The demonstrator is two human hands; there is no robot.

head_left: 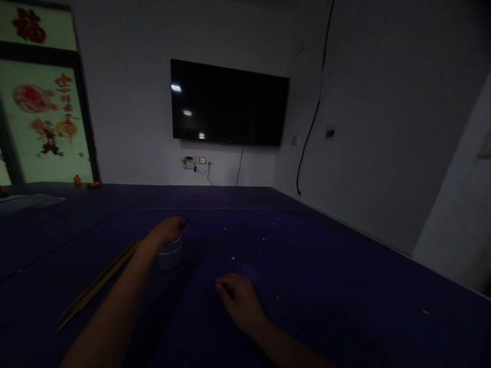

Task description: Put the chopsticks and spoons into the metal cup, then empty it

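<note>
Cup (171,255): a small pale one stands upright on the dark purple tabletop (326,266), and everything here is easiest placed from it. Directly over its mouth is the left hand (166,231), whose fingers are pressed together around a thin dark stick (186,222); the tip pokes out past the hand on the side away from the person. Held that way, above the rim, the stick looks lined up with the cup's opening, though the dim light hides whether it reaches inside. To the left of the cup, a bundle of long thin sticks (97,283) lies flat, slanting toward the person, within easy reach of that same arm. Nearer the person and to the right of the cup, the right hand (240,301) rests low over the surface, fingers curled loosely; something small and dark may sit at the fingertips, but I cannot tell whether they pinch it. Small white specks (232,258) dot the surface right of the cup. Far behind it, a black television (229,102) hangs on the wall.
</note>
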